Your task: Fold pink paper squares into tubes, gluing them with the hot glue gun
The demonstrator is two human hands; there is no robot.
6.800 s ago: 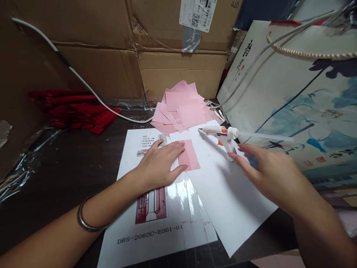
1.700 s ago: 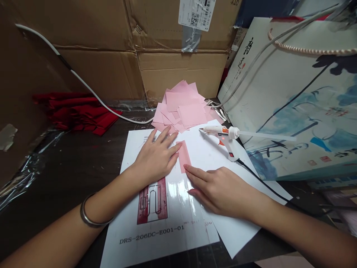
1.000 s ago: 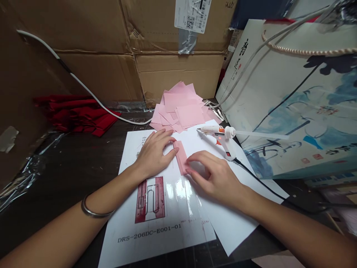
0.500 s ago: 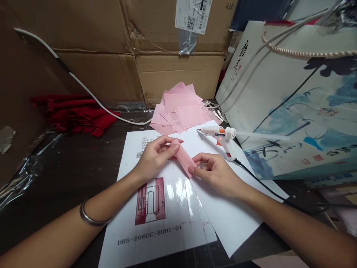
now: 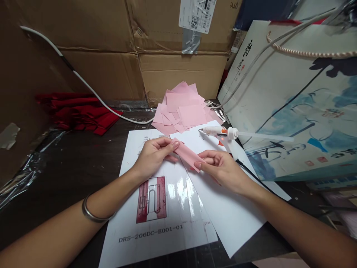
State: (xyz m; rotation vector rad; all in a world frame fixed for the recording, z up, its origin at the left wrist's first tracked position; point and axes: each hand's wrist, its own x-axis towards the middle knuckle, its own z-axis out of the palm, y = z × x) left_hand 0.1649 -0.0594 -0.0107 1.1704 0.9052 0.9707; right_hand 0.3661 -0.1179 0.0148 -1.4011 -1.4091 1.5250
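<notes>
Paper [image 5: 187,153], pink and apparently folded narrow, slants between my hands above the white sheets [image 5: 228,216]! My left hand [image 5: 156,154] has thumb and fingers pinched on the far end, my right hand [image 5: 224,169] likewise on the near one. Best, I judge: light, even pressure, edges aligned, clear of the glue gun [image 5: 216,131].
</notes>
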